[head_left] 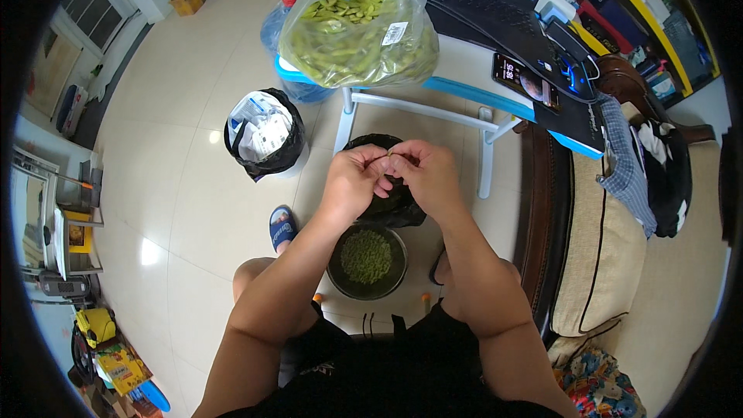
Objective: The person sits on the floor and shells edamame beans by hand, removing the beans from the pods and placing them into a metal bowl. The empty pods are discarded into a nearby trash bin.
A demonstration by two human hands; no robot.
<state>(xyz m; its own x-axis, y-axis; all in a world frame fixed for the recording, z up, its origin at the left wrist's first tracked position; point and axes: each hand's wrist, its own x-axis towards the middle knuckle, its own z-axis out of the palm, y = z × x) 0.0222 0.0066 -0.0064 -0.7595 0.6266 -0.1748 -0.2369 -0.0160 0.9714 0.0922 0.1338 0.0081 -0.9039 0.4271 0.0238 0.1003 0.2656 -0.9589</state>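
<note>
Head view: left hand (352, 178) and right hand (426, 174) pinch one small green pod (389, 154); beans could miss the round metal bowl (367, 261) below.

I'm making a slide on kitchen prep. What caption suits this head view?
Both hands, left hand and right hand, pinch a green pod above a bowl of shelled beans.

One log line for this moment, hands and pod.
left hand + right hand: pinching green pod | above bowl of shelled beans | black bag between

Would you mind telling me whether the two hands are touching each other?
Touching. The head view shows the left hand and right hand pressed together at the fingertips, pinching a small green pod.
</note>
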